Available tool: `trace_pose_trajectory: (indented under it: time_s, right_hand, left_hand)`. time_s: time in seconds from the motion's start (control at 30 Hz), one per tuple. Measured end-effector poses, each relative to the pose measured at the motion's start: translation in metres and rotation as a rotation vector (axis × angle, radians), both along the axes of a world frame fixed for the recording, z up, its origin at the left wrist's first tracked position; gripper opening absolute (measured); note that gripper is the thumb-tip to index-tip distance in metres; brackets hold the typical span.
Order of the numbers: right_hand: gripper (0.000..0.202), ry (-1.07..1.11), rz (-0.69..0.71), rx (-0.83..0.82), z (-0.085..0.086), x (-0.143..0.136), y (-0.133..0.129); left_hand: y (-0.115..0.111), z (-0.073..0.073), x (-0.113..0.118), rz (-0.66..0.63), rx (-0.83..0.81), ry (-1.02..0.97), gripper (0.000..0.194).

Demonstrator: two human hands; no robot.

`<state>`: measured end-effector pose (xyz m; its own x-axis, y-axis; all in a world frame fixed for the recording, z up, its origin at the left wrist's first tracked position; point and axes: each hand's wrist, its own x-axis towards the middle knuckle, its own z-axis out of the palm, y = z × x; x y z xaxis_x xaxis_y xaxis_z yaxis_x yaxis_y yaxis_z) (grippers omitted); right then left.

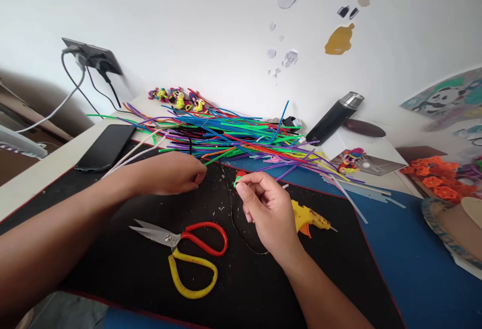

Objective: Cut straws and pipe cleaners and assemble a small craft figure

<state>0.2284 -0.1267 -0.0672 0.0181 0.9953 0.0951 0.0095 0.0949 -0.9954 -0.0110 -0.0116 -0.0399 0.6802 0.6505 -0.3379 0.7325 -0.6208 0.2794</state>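
My right hand (269, 208) pinches a small red and green piece (239, 176) between thumb and fingers; its exact kind is too small to tell. My left hand (184, 174) is closed, back toward me, at the front of a heap of colourful pipe cleaners (233, 133). A green pipe cleaner (222, 154) reaches to its knuckles; what the fingers hold, if anything, is hidden. Scissors (181, 248) with one red and one yellow handle lie with blades parted below both hands. Just behind my right hand rests a yellow glue gun (311, 217).
A black mat (124, 268) covers the desk front. A phone (105, 147) lies left, below a wall socket with plugs (92, 58). Several small figures (178, 99) sit behind the heap. A flask (335, 118) leans at right, near a box bearing another figure (351, 160) and orange pieces (440, 176).
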Motion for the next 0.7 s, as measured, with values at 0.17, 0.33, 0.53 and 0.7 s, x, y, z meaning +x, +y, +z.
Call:
trace_pose_trajectory:
  time_s: [0.17, 0.33, 0.53, 0.7]
  right_hand:
    - [0.029, 0.002, -0.002, -0.006, 0.000, 0.000, 0.001]
    - [0.031, 0.008, -0.011, -0.003, -0.002, 0.000, 0.001]
    - [0.032, -0.001, 0.000, -0.010, -0.004, 0.000, 0.001]
    - [0.033, -0.017, -0.004, -0.010, -0.004, 0.000, 0.001]
  left_hand:
    - [-0.005, 0.011, 0.007, 0.069, -0.227, -0.318, 0.006]
    - [-0.009, 0.016, 0.012, 0.136, -0.538, -0.679, 0.019]
    - [-0.011, 0.013, 0.018, 0.278, -0.765, -0.987, 0.024]
    - [-0.010, 0.006, 0.021, 0.372, -0.937, -1.088, 0.029]
